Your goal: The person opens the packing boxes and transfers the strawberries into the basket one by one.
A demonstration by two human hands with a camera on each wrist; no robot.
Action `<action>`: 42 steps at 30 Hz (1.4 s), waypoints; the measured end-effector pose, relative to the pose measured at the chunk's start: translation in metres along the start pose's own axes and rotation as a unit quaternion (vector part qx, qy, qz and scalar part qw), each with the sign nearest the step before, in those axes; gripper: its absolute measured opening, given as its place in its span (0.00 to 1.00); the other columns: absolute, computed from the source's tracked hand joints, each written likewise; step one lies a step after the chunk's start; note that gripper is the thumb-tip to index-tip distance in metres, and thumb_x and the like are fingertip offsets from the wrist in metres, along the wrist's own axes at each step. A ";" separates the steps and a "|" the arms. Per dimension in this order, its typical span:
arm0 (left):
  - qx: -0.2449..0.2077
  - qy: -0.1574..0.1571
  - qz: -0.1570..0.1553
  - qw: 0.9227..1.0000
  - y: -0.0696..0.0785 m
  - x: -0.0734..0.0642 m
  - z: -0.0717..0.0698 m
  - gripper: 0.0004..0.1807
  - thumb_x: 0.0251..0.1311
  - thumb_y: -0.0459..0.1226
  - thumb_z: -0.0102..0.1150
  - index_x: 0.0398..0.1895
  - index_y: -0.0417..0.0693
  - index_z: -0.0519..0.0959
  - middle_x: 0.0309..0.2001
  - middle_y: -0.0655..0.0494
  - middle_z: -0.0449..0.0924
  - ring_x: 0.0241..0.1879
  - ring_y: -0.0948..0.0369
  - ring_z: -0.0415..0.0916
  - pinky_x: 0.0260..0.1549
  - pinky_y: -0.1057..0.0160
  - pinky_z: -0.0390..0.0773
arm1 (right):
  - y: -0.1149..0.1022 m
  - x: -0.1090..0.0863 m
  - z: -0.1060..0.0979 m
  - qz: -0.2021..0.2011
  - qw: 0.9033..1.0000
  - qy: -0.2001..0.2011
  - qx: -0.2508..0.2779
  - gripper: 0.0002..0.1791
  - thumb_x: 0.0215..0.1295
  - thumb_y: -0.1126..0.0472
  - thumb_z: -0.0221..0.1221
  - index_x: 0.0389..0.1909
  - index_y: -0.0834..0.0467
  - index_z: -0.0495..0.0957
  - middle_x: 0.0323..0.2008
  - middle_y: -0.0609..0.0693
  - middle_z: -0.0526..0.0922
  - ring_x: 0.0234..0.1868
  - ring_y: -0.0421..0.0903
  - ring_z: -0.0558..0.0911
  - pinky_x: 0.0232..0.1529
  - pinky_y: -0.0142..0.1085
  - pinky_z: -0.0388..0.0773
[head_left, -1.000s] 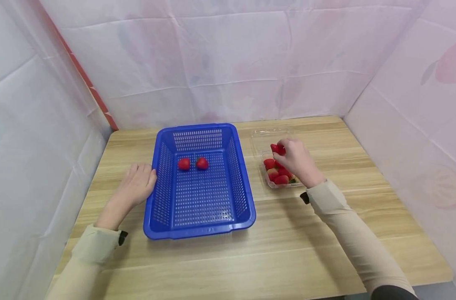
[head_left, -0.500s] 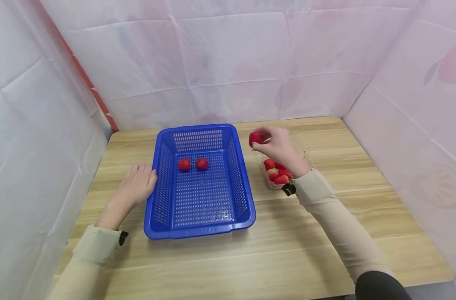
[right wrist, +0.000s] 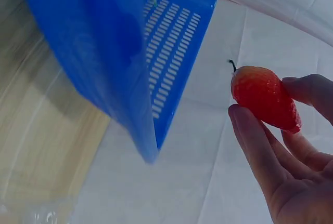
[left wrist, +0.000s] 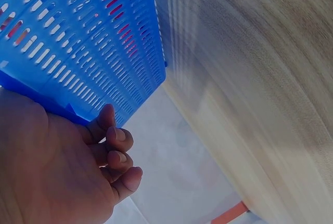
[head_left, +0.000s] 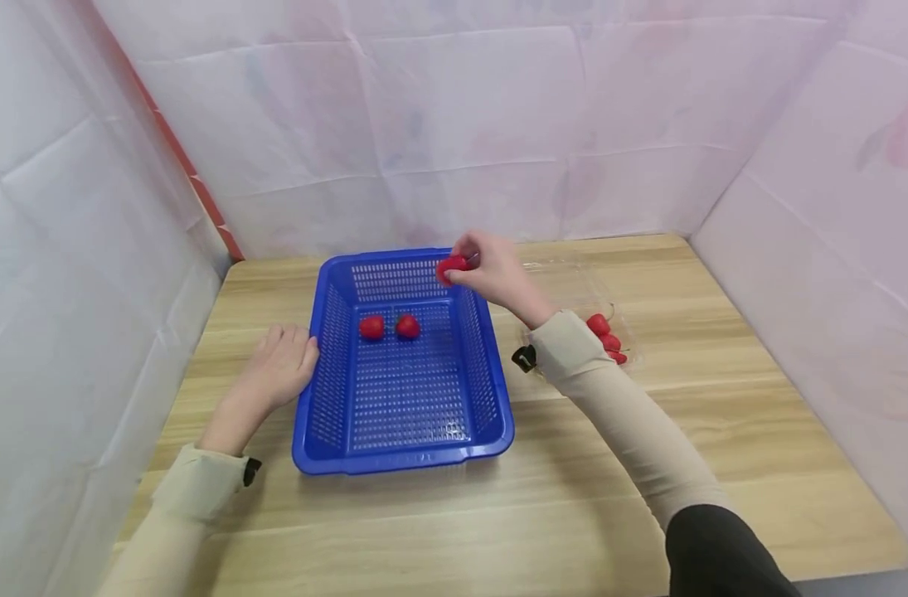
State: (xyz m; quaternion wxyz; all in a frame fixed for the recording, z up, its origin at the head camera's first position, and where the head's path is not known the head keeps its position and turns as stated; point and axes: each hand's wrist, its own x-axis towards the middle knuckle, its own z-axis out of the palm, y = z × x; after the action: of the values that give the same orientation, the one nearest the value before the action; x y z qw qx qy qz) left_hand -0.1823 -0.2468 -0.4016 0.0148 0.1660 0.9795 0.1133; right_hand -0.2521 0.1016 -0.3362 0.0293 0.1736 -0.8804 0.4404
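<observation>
My right hand (head_left: 498, 272) pinches a red strawberry (right wrist: 264, 98) between thumb and fingers, over the far right corner of a blue plastic basket (head_left: 405, 461). In the right wrist view the fruit has a thin dark stem. Two more strawberries, one at left (head_left: 371, 327) and one at right (head_left: 407, 326), lie on the slotted basket floor. At the basket's left rim, my left hand (head_left: 276, 366) holds on with the thumb at the edge; its other fingers (left wrist: 120, 135) curl loosely outside the wall, and the thumb is hidden in the left wrist view.
To the right stands a clear plastic box with its lid (head_left: 561, 280) laid back. Several strawberries (head_left: 609, 340) show in it, partly hidden by my right forearm. Pale printed sheets (head_left: 468, 124) enclose the wooden table (head_left: 454, 539) at the back and sides.
My right hand has lifted the strawberry out of the clear box and carried it left to the basket's far right corner. The left hand stays at the rim.
</observation>
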 end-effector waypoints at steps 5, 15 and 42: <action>0.003 0.008 0.003 1.000 0.000 0.001 0.002 0.21 0.77 0.42 0.27 0.43 0.35 0.69 0.42 0.40 0.70 0.45 0.43 0.61 0.44 0.46 0.63 | -0.003 0.014 0.015 0.027 0.999 -0.008 -0.017 0.13 0.59 0.64 0.68 0.41 0.64 0.77 0.40 0.58 0.83 0.42 0.52 0.82 0.46 0.42 0.78; -0.001 0.001 -0.002 1.000 -0.001 0.001 0.001 0.22 0.77 0.43 0.25 0.43 0.35 0.68 0.41 0.41 0.69 0.44 0.44 0.60 0.45 0.47 0.63 | -0.004 0.038 0.046 0.082 0.990 -0.048 -0.103 0.20 0.57 0.68 0.64 0.51 0.66 0.78 0.48 0.61 0.82 0.43 0.53 0.80 0.48 0.44 0.77; -0.007 -0.006 0.003 1.000 0.003 0.001 0.001 0.21 0.77 0.43 0.26 0.42 0.36 0.68 0.39 0.43 0.69 0.41 0.46 0.60 0.40 0.49 0.62 | 0.021 0.028 0.085 0.199 0.944 -0.180 -0.195 0.15 0.59 0.70 0.59 0.48 0.66 0.73 0.41 0.59 0.78 0.32 0.50 0.79 0.29 0.36 0.76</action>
State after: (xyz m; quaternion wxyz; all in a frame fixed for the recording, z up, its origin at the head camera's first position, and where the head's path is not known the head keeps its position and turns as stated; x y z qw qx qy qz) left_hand -0.1821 -0.2436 -0.4015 0.0214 0.1690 0.9781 0.1197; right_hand -0.2762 0.0384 -0.3989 -0.1844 0.0622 -0.9562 0.2188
